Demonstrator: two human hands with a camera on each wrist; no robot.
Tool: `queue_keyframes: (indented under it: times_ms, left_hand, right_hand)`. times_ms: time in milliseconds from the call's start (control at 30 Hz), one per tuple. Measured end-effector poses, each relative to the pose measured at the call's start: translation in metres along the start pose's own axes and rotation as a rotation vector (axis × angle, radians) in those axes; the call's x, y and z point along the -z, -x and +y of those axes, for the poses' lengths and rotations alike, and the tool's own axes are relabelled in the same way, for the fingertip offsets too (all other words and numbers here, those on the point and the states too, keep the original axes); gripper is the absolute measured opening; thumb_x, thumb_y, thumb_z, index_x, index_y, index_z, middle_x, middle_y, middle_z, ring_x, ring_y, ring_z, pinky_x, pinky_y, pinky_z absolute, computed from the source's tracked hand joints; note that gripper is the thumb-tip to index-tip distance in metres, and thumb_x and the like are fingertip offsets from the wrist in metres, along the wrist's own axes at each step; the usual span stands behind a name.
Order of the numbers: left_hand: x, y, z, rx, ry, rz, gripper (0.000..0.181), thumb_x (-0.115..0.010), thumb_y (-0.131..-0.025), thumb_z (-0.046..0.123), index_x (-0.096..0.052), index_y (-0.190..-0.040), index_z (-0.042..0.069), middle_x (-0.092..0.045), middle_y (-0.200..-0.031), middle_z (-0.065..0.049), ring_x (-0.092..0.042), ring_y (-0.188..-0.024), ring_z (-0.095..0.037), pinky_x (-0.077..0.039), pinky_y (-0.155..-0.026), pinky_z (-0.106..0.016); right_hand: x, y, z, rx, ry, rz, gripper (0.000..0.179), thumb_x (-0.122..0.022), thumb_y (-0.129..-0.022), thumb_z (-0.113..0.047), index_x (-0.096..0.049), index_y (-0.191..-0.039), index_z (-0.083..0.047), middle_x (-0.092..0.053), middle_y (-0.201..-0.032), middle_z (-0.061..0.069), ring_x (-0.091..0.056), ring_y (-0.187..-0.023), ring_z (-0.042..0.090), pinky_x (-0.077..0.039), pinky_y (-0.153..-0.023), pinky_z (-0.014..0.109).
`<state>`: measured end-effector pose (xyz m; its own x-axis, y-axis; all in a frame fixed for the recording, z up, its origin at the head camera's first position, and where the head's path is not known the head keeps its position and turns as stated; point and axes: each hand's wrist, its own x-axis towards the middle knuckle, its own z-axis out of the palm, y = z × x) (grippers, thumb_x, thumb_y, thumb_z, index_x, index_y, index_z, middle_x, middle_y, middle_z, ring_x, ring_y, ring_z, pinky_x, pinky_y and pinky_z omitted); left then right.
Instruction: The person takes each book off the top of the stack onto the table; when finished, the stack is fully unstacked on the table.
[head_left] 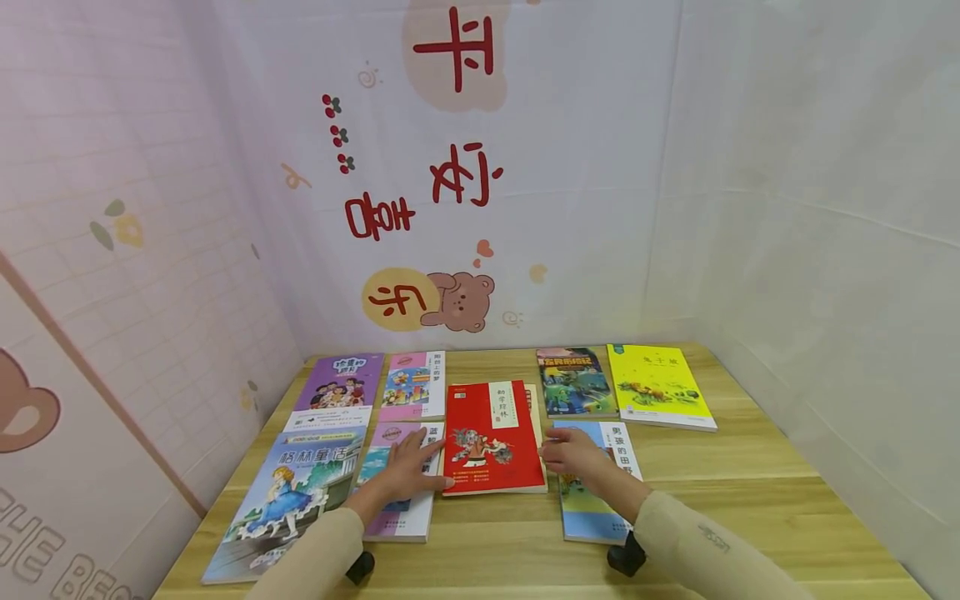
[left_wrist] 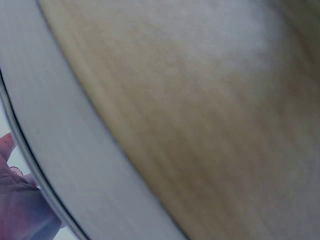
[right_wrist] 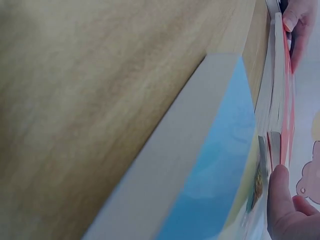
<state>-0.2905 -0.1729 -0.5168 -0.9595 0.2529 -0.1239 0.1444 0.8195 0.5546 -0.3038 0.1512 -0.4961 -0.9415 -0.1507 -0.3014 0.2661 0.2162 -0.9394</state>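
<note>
A red book with a white title strip lies mid-table, on top of another book whose pale edge peeks out at the right. My left hand touches its left edge, with the thumb by the near corner and the fingers spread over a pink-and-blue book. On the opposite side, my right hand has its fingertips against the red book's right edge, above a blue-covered book. The right wrist view shows my right thumb right at the stacked page edges. Mostly table and a pale book edge fill the left wrist view.
At the left lie a large fairy-tale book, a purple book and a pink book. A dark-covered book and a yellow book lie at the back right. A printed curtain hangs behind the wooden table.
</note>
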Motion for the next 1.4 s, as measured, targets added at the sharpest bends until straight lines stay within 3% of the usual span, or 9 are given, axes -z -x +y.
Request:
queue_keyframes:
  times_ms: [633, 1167, 1400]
  left_hand:
    - [0.001, 0.002, 0.001, -0.033, 0.01, 0.015, 0.08, -0.078, -0.082, 0.045, -0.047, -0.149, 0.016, -0.019, -0.161, -0.021, -0.007, -0.148, -0.043, 0.0, -0.116, -0.063]
    - [-0.001, -0.001, 0.0, -0.016, 0.008, 0.008, 0.079, -0.077, -0.083, 0.045, -0.046, -0.15, 0.017, -0.017, -0.162, -0.018, -0.005, -0.149, -0.041, 0.002, -0.116, -0.062]
    - [-0.001, 0.001, 0.002, -0.019, 0.008, 0.012, 0.079, -0.077, -0.084, 0.044, -0.046, -0.15, 0.015, -0.018, -0.162, -0.019, -0.006, -0.149, -0.042, 0.002, -0.116, -0.062]
  right_hand:
    - [-0.008, -0.006, 0.002, 0.0, -0.03, -0.005, 0.059, -0.064, -0.094, -0.007, -0.039, -0.145, 0.009, -0.059, -0.13, 0.025, -0.065, -0.107, 0.031, -0.056, -0.087, 0.042]
    - [-0.005, -0.011, 0.0, -0.053, -0.159, 0.016, 0.055, -0.056, -0.098, -0.01, -0.037, -0.144, 0.011, -0.061, -0.121, 0.021, -0.062, -0.097, 0.027, -0.052, -0.092, 0.04]
    - [-0.008, -0.013, -0.002, -0.038, -0.156, -0.003, 0.053, -0.052, -0.1, -0.013, -0.036, -0.144, 0.013, -0.058, -0.129, 0.024, -0.06, -0.111, 0.033, -0.046, -0.102, 0.046]
